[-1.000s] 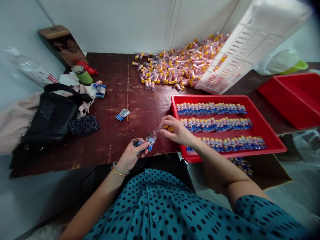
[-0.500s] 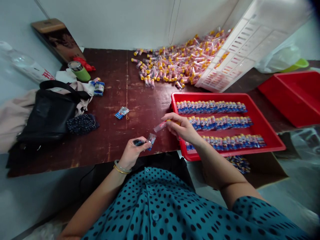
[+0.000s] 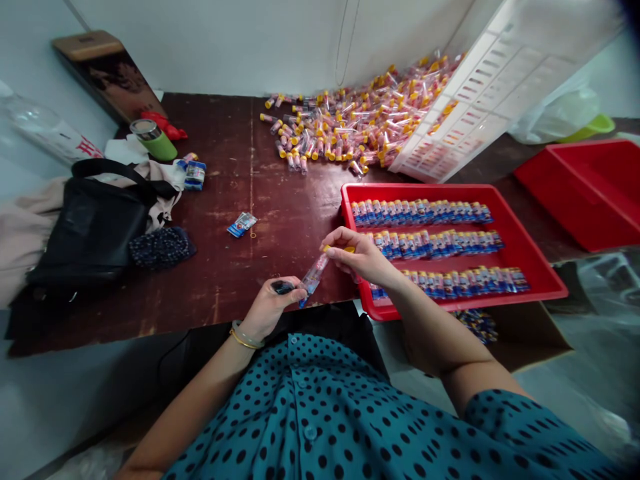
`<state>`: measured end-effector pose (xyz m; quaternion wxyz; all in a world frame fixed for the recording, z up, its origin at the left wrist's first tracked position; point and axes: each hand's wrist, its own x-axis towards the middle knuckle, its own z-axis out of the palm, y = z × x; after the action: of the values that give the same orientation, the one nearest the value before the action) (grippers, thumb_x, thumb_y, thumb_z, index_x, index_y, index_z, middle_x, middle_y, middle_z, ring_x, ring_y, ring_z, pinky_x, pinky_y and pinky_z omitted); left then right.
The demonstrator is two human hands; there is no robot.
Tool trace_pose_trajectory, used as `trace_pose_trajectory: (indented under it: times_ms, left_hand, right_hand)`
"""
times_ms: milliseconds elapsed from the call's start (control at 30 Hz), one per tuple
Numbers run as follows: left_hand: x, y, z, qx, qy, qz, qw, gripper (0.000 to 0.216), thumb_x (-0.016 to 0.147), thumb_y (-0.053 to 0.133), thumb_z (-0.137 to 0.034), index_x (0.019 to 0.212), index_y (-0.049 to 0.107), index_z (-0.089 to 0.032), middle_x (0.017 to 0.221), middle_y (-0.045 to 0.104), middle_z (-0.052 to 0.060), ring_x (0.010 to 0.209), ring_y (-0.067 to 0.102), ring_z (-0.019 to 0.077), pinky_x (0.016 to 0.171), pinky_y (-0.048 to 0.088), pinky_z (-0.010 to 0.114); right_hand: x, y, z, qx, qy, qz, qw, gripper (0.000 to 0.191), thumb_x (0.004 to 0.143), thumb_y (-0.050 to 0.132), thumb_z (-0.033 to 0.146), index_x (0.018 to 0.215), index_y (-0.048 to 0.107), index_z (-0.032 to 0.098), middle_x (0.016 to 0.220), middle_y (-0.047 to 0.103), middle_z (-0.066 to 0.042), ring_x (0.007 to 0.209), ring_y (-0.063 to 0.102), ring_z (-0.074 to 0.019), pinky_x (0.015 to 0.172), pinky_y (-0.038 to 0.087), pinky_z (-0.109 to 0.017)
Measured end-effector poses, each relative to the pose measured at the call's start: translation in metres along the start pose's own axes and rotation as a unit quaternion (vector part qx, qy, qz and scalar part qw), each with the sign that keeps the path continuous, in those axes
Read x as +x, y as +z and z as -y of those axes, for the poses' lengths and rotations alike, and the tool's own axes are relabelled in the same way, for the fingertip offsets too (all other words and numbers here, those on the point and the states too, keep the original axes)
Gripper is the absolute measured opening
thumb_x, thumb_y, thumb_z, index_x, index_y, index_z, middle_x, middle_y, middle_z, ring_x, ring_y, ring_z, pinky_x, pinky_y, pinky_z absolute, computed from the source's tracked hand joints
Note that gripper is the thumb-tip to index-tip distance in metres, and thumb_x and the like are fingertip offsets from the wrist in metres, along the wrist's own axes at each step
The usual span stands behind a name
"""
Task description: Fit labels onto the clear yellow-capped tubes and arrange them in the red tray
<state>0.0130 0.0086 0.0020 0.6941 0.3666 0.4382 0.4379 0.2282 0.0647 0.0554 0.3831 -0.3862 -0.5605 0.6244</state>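
Note:
My left hand [image 3: 270, 307] pinches a small blue-and-clear printed plastic sleeve [image 3: 305, 295] near the table's front edge. A dark item [image 3: 283, 287], not clear enough to name, also lies in that hand. My right hand [image 3: 364, 257] grips a clear tube [image 3: 320, 264] with a yellow cap and pink contents. The tube's lower end meets the sleeve's opening; how far inside it sits I cannot tell. A second yellow cap shows between my right fingers. Left of the hands, a few flat blue sleeves [image 3: 241, 225] lie on the brown table [image 3: 215, 247].
A red tray [image 3: 525, 240] at right holds rows of blue-wrapped tubes [image 3: 440, 245]. Behind it lean a white crate [image 3: 450, 127] and a heap of yellow-capped tubes [image 3: 345, 127]. A black bag [image 3: 95, 227], a green-bodied jar [image 3: 157, 141] and a wrapped bundle [image 3: 195, 175] stand left. A red bin [image 3: 575, 193] is far right.
The tube in my right hand has come down and left to the sleeve, closing the gap between them. My left hand has shifted slightly right, still holding the sleeve.

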Motion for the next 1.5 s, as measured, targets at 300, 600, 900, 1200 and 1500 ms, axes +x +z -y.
trace_pose_trajectory:
  times_ms: [300,600,900,1200,1500]
  left_hand:
    - [-0.007,0.022,-0.008,-0.111,-0.103,-0.043,0.988,0.034,0.059,0.090,-0.032,0.087,0.076,-0.018,0.084,0.076,0.001,0.073,0.065,0.0128,0.073,0.051,0.025]
    - [-0.012,0.031,-0.014,-0.141,-0.087,-0.041,0.985,0.029,0.058,0.090,-0.028,0.079,0.074,-0.016,0.076,0.075,-0.001,0.072,0.065,0.0116,0.072,0.051,0.022]
    - [-0.013,0.030,-0.011,-0.117,-0.075,-0.042,0.989,0.025,0.062,0.087,-0.027,0.081,0.075,-0.017,0.078,0.074,-0.001,0.073,0.065,0.0125,0.076,0.052,0.025]
    - [-0.008,0.031,-0.014,-0.076,-0.062,-0.041,0.994,0.034,0.064,0.086,-0.025,0.095,0.073,-0.018,0.092,0.074,0.002,0.084,0.067,0.0173,0.080,0.052,0.028]
    - [0.003,0.050,-0.012,-0.050,-0.127,-0.083,0.987,0.044,0.051,0.092,-0.041,0.083,0.071,-0.021,0.080,0.073,-0.002,0.079,0.065,0.0151,0.074,0.054,0.022]
  right_hand:
    - [-0.024,0.023,-0.025,-0.098,-0.076,-0.079,0.989,0.021,0.085,0.069,0.036,0.092,0.060,0.019,0.101,0.066,-0.005,0.090,0.063,-0.0163,0.082,0.051,-0.030]
    - [-0.050,0.048,-0.037,-0.109,-0.084,-0.076,0.988,0.027,0.084,0.071,0.035,0.106,0.064,0.022,0.117,0.067,-0.006,0.105,0.065,-0.0189,0.091,0.052,-0.031]
    - [-0.046,0.045,-0.034,-0.088,-0.085,-0.064,0.990,0.018,0.084,0.070,0.035,0.092,0.068,0.019,0.113,0.068,-0.008,0.103,0.066,-0.0205,0.092,0.051,-0.034]
    - [-0.049,0.044,-0.038,-0.065,-0.036,-0.105,0.992,0.054,0.079,0.075,0.037,0.125,0.048,0.028,0.133,0.051,-0.007,0.069,0.057,-0.0097,0.065,0.051,-0.026]
    - [-0.050,0.039,-0.035,0.080,0.032,-0.095,0.992,0.039,0.076,0.076,0.043,0.104,0.060,0.022,0.082,0.059,0.001,0.062,0.052,-0.0093,0.056,0.044,-0.021]
